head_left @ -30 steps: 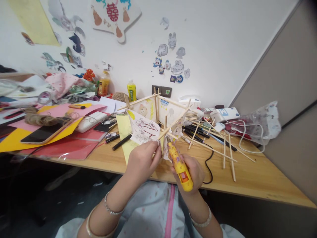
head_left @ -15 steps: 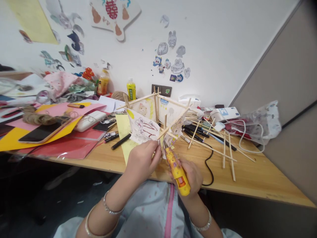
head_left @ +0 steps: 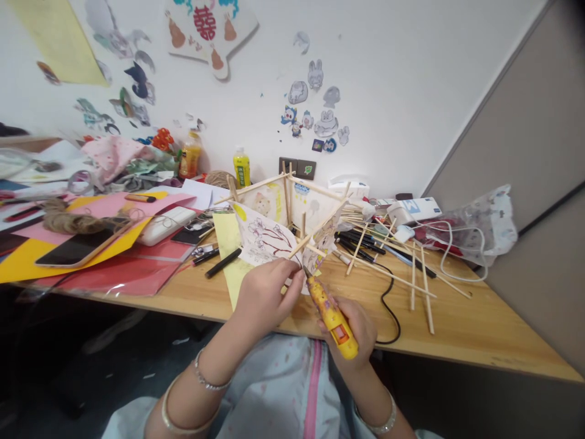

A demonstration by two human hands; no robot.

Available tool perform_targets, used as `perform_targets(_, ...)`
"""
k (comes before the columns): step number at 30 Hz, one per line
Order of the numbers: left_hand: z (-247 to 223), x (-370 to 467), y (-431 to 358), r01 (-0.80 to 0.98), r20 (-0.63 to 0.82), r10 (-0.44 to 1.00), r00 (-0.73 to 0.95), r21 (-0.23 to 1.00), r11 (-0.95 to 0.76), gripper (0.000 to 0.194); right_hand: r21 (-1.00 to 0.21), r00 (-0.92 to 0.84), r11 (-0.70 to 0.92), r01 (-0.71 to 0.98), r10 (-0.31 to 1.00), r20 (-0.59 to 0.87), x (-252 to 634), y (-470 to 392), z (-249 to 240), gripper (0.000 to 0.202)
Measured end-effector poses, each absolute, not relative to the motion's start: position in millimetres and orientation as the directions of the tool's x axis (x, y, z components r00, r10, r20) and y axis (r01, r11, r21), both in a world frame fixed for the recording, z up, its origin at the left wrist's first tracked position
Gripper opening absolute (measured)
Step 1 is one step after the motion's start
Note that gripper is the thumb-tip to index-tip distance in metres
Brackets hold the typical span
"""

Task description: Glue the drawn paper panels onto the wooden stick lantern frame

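Observation:
My right hand (head_left: 359, 329) is wrapped round a yellow hot glue gun (head_left: 333, 320), its body smeared with purple and brown. The gun's nozzle points up and away, close beside my left fingertips. My left hand (head_left: 269, 289) pinches the near edge of a white paper panel (head_left: 262, 235) drawn with a dark branch and purple flowers. That panel belongs to a box-like frame of wooden sticks (head_left: 289, 198) standing on the table, with other drawn panels on its sides. My fingers hide the exact spot where nozzle and paper meet.
Loose wooden sticks (head_left: 425, 286) and black markers (head_left: 359, 242) lie to the right, near a black cord (head_left: 388, 305). Coloured papers (head_left: 132, 268), a phone (head_left: 80, 247) and twine (head_left: 68, 219) cover the left. Two bottles (head_left: 241, 167) stand along the wall.
The glue gun and my right hand have shifted slightly right, the nozzle drawing back a little. My left fingers still pinch at the panel's edge, a bit to the right.

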State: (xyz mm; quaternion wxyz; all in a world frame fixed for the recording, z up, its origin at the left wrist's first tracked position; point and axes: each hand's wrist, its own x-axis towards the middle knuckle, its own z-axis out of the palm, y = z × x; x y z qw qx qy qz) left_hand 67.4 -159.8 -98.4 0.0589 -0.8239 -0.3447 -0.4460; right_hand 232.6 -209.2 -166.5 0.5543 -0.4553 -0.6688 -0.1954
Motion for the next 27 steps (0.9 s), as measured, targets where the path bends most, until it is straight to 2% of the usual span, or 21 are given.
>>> perform_targets(8, -98.2, 65.4, -159.2, 0.631, 0.792, 0.499, 0.351, 0.194, -0.751, 0.012, -0.244, -0.014, 0.544, 0.803, 0.427, 0.904, 233.0, -207.3, -167.0, 0.033)
perform_targets(16, -99.3, 67.6, -158.8, 0.621, 0.815, 0.466, 0.344, 0.175, -0.764, 0.011, -0.346, 0.053, 0.515, 0.784, 0.500, 0.864, 231.1, -208.8, -164.0, 0.035)
perform_targets(24, -97.2, 71.9, -154.4, 0.686, 0.838, 0.460, 0.294, 0.150, -0.712, 0.016, -0.308, 0.106, 0.545, 0.779, 0.370, 0.923, 237.2, -213.5, -167.0, 0.029)
perform_targets(27, -96.8, 73.4, -153.5, 0.698, 0.837, 0.458, 0.299, 0.136, -0.703, 0.016, -0.349, 0.137, 0.546, 0.761, 0.391, 0.910, 238.4, -214.6, -166.2, 0.027)
